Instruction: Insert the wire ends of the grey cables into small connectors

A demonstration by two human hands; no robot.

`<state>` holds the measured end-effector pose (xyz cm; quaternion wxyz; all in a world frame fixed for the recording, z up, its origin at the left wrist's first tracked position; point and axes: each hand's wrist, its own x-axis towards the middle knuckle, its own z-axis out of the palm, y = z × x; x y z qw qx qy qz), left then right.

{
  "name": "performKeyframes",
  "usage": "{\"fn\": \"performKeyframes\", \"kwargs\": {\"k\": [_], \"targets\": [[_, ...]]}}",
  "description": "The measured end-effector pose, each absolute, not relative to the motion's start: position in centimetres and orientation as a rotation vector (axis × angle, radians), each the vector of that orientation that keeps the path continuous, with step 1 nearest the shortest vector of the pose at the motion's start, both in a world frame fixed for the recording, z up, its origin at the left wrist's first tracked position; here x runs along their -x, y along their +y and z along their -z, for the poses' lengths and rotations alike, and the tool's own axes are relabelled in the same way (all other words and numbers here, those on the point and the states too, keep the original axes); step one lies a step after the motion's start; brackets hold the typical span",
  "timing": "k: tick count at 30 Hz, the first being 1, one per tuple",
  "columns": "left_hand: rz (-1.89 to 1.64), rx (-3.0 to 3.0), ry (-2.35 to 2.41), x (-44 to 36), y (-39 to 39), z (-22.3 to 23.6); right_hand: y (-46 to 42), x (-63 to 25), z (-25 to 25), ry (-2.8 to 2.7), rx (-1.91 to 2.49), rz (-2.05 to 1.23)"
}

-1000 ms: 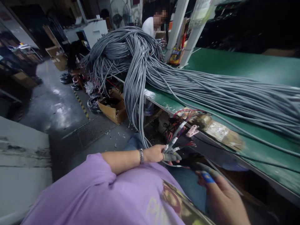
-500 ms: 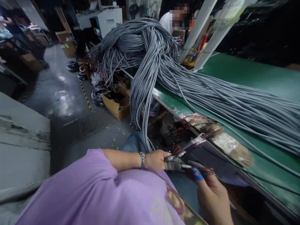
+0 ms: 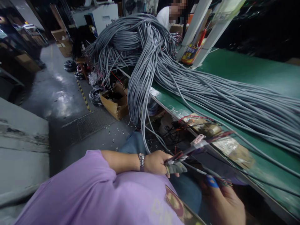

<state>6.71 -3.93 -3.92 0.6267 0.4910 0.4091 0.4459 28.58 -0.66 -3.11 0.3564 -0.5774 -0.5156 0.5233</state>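
Observation:
My left hand [image 3: 156, 162], a metal watch on its wrist, is closed around grey cable [image 3: 146, 137] hanging from the bundle on the bench. A grey cover [image 3: 177, 167] is on one of its digits. Further right, my right hand [image 3: 226, 200] has blue tape [image 3: 212, 181] on its thumb and pinches a cable end with thin coloured wires [image 3: 225, 181]. A length of cable [image 3: 194, 168] spans the space between both hands. Just above them, a pale pink clip-like piece [image 3: 198, 139] with red and dark wires sits by the bench edge; its kind is unclear.
A large heap of grey cables [image 3: 126, 40] lies on the green bench [image 3: 243, 65], strands running right. Cardboard [image 3: 236, 151] rests near the bench edge. An open carton [image 3: 114, 104] stands on the floor. Another person [image 3: 164, 17] is behind the heap.
My right hand has moved right and slightly down with the wire ends, widening the gap between my hands. My left hand stays nearly in place. The view has shifted slightly.

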Motion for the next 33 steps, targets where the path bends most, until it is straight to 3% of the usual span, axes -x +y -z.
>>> {"fn": "performKeyframes", "kwargs": {"k": [4, 8, 19, 24, 33], "targets": [[-1.159, -1.097, 0.952, -7.4, -2.6, 3.5, -0.7, -25.6, 2.1, -1.512, 1.403, -1.319], [-1.045, -1.029, 1.01, -7.2, -2.1, 1.8, -0.6, -23.0, 0.9, -1.547, 1.257, -1.406], [-0.86, -0.975, 1.172, -4.7, -2.6, 2.1, -0.1, -20.0, 2.0, -1.105, 1.173, -1.651], [-0.768, -0.974, 1.111, -4.0, -2.3, 1.7, 0.4, -19.9, 2.0, -1.163, 1.129, -1.681], [-0.893, -0.92, 1.206, -4.4, -1.7, 1.2, 0.9, -18.9, 0.9, -1.159, 1.129, -1.693]]}}
